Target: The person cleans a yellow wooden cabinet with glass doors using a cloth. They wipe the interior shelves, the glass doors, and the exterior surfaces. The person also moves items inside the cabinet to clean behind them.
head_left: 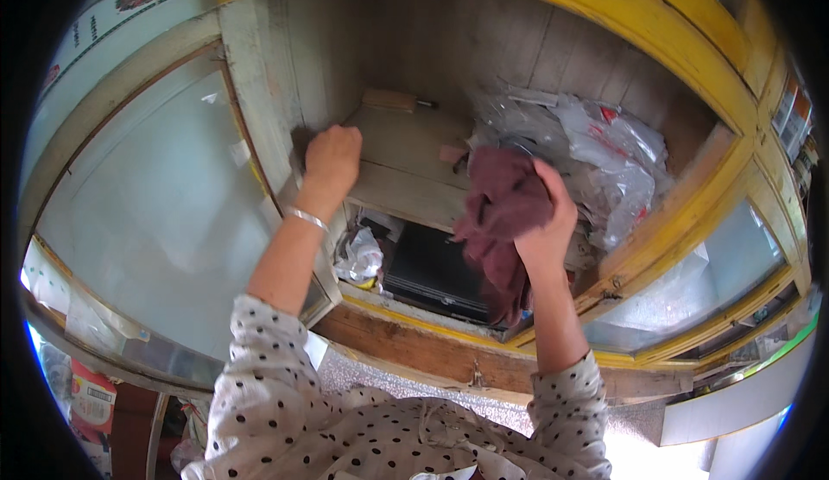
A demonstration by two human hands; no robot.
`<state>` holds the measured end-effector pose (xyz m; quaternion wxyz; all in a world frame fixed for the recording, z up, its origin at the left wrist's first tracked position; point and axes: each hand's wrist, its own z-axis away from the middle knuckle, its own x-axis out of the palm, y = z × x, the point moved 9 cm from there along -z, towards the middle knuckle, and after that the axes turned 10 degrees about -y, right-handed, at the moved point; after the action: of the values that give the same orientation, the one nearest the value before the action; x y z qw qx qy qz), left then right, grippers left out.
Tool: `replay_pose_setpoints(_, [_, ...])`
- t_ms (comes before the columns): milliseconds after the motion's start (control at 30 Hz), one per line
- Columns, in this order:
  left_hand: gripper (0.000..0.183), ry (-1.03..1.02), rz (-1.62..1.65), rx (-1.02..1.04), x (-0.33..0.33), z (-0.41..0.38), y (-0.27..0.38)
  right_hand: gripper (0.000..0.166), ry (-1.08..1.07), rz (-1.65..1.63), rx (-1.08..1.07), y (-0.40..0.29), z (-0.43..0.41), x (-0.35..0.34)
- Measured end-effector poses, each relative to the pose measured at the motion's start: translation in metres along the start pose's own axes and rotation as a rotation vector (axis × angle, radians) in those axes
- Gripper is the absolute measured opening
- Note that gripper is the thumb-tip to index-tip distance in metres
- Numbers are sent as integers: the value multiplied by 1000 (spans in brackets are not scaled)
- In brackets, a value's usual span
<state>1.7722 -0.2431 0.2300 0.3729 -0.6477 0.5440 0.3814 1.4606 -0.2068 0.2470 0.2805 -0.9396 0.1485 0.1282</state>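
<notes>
In my right hand (550, 221) is a bunched maroon cloth (511, 201), its lower folds hanging over the front of the cabinet's lower compartment. My left hand (332, 156), with a silver bangle (307, 218) on the wrist, is curled into a fist beside the inner left wall of the cabinet (324, 46). The fist's inner side faces away, and I see nothing in it. Below both hands lies the wooden shelf (401, 179). Crumpled clear plastic bags (609, 150) fill the shelf's right side, just beyond the cloth.
A wooden-looking block (388, 99) sits at the shelf's back left. Under the shelf are a black flat box (434, 273) and a small plastic bag (360, 255). An opened glazed door (162, 208) stands left; the yellow frame (673, 247) borders the right.
</notes>
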Motion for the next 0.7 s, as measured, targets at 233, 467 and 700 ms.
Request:
replay_pose_setpoints(233, [29,152,366,76,-65,102,29,55,-392,742,229,52,-161,139])
replay_pose_setpoints(467, [35,422,644,83,-80,175,-20,50,-825,869,374,87,-92,263])
replay_pose_setpoints(700, [39,560,649,128,-84,206,-50,48,-1271,446,-193,-62,-10,226])
